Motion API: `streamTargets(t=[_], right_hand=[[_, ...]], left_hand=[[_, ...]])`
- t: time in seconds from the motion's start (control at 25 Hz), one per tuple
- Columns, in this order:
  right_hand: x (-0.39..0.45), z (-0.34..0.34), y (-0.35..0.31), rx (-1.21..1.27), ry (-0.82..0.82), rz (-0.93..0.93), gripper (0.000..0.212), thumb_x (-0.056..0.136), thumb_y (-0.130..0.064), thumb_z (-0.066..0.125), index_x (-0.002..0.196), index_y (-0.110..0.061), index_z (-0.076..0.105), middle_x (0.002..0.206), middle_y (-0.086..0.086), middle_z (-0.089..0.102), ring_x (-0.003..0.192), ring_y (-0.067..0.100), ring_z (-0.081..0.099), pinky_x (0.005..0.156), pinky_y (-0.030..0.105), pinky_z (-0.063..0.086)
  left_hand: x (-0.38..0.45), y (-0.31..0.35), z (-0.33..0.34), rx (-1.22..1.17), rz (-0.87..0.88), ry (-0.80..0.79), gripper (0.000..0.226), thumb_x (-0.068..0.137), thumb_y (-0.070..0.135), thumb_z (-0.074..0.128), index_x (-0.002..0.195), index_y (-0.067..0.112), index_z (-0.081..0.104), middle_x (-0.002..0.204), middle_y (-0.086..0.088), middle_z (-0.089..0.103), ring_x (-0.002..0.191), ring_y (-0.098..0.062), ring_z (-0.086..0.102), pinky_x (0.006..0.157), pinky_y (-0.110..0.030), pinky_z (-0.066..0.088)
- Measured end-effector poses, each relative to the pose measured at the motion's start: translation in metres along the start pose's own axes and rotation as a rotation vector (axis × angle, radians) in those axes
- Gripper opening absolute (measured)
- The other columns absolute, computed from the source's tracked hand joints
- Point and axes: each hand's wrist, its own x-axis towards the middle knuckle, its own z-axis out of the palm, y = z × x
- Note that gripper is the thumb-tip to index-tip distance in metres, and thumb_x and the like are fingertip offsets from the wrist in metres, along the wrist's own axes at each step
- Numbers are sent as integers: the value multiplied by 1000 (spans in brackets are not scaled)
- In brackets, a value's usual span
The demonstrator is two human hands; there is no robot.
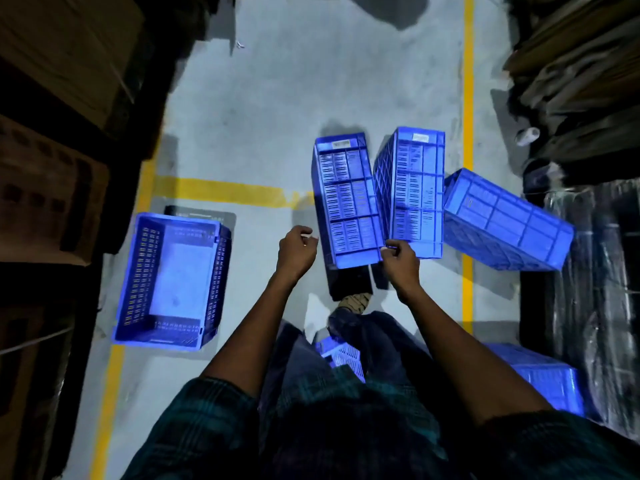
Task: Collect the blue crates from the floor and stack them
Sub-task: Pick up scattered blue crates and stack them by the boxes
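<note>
Several blue plastic crates lie on the grey floor. An open crate (169, 278) stands upright at the left. Ahead, a middle crate (346, 199) and a second crate (414, 188) lean side by side with their slotted bottoms facing me. A third crate (502, 220) lies tilted at the right. My right hand (401, 261) has its fingers curled at the near edges where the two leaning crates meet, pinching a crate edge; which one is unclear. My left hand (298, 252) hovers with curled fingers just left of the middle crate, apart from it.
Another blue crate (547, 379) sits at the lower right, and part of one (341, 355) shows between my legs. Cardboard boxes (52, 168) line the left, dark wrapped goods (588, 254) the right. Yellow floor lines (468, 98) cross the floor, and bare floor lies ahead.
</note>
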Motion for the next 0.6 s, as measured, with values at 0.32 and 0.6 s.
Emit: streamTargets(t=[0.32,0.6], right_hand=[[147,34,82,-37,-29,212,33,91,-21,59,121,-8,60,121,13,64,112,31,60,99,41,48],[252,99,140,-163,-74,186,44,92,-30,56,132,-11,49,133,13,56,121,30,54,99,32,40]], left_hand=[[148,-20,135,211,-117,-219,36,96,24,55,127,6,55,117,-15,66,97,-30,65,79,-28,48],[264,-98,196,246,-229,-110,57,96,25,56,139,-7,35,141,-27,47,128,-39,48,99,-39,42]])
